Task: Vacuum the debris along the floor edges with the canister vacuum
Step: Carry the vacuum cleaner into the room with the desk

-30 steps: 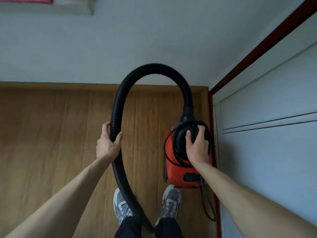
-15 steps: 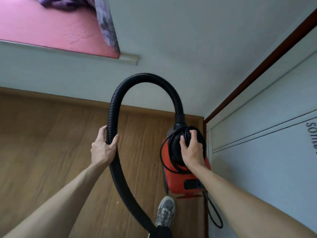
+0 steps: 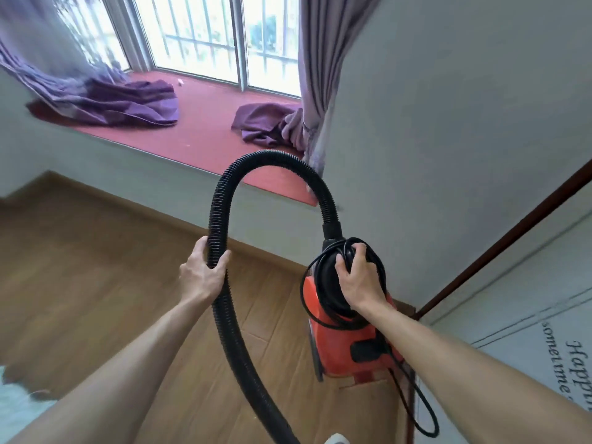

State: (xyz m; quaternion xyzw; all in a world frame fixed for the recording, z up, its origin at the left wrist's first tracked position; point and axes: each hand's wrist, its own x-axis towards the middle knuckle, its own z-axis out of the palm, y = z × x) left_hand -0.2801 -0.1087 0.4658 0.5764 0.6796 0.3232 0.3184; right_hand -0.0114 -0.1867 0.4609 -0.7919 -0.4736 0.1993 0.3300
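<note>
A red canister vacuum (image 3: 339, 344) with a black top hangs above the wooden floor (image 3: 96, 283) near the room's right corner. My right hand (image 3: 358, 280) grips its black top handle, where the black power cord (image 3: 413, 405) is coiled and dangles down. A black ribbed hose (image 3: 224, 193) arches up from the vacuum's top and comes down to the left. My left hand (image 3: 201, 274) is wrapped around that hose partway down. The hose's lower end runs out of the bottom of the view.
A red window seat (image 3: 205, 129) with purple curtains (image 3: 128, 100) heaped on it lies ahead under a barred window. A white wall stands to the right, with a dark-trimmed white panel (image 3: 525, 302) bearing lettering. A pale rug edge (image 3: 12, 408) shows at bottom left.
My view has lifted from the floor and my feet up to the window seat and window. Both hands keep their holds on the hose and the vacuum.
</note>
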